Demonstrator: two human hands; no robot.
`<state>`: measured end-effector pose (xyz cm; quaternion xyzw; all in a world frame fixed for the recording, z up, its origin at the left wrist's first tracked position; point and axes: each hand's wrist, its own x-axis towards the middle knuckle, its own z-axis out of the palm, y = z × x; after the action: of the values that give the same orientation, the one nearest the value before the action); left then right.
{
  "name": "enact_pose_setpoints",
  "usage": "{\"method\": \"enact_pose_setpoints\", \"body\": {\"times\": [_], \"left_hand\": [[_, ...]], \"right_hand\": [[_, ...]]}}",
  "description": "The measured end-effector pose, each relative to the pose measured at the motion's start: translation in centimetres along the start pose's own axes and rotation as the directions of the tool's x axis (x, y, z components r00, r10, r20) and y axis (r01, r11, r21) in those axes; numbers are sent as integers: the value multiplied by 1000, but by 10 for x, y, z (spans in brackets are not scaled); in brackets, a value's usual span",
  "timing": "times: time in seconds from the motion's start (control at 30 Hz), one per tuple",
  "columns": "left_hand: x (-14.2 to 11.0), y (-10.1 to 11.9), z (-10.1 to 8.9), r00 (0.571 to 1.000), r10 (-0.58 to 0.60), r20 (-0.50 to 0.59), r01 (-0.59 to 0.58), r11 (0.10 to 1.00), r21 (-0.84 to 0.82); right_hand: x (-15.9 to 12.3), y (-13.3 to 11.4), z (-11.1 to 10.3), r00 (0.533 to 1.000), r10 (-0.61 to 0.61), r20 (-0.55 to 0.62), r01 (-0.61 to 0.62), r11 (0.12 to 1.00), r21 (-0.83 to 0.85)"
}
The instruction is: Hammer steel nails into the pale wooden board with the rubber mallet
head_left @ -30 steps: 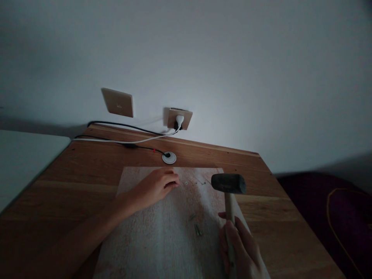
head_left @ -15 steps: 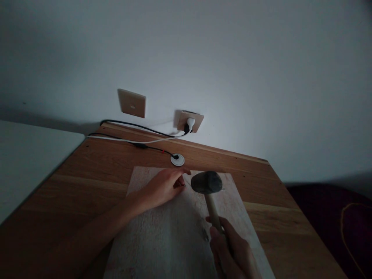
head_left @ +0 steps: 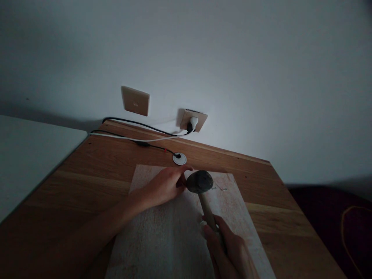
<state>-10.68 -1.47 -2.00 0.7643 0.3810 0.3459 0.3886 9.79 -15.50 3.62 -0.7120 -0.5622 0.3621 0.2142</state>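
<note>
My right hand (head_left: 225, 248) is wrapped round the wooden handle of a rubber mallet (head_left: 200, 182), its dark head up beside my left fingertips. My left hand (head_left: 168, 184) is over the far part of a pale, worn board (head_left: 162, 232), thumb and fingers drawn together. The mallet head covers part of those fingertips, so what they pinch is hidden. Just right of the head, two thin nail-like pieces of metal (head_left: 223, 188) show on the board. Whether they stand or lie is hard to tell.
Under the board is a wooden desk (head_left: 101, 166). Behind it, black and white cables (head_left: 145, 140) run to a wall socket (head_left: 200, 122) and a round cable grommet (head_left: 179, 159). A second wall plate (head_left: 135, 101) is at left. A white surface (head_left: 35, 155) adjoins the desk's left edge.
The mallet head has moved left, up against my left fingertips in view, uncovering the thin metal pieces at right. My left hand has stayed nearly in place. The whole view has shifted slightly.
</note>
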Motion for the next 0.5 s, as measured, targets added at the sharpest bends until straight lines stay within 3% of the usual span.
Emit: {"method": "enact_pose_setpoints", "body": {"times": [0.13,0.3,0.5], "left_hand": [[0,1,0,1000,6,0,-6,1000,-5],[1,-1,0,1000,8,-4,-8,1000,-6],[0,-4,0,1000,1,21,-1,1000,2]], "right_hand": [[-1,-2,1,1000,6,-4,-6,1000,0],[-5,-12,2,995,-53,-90,57,998,37],[-5,2,8,990,-43,-136,49,998,44]]}}
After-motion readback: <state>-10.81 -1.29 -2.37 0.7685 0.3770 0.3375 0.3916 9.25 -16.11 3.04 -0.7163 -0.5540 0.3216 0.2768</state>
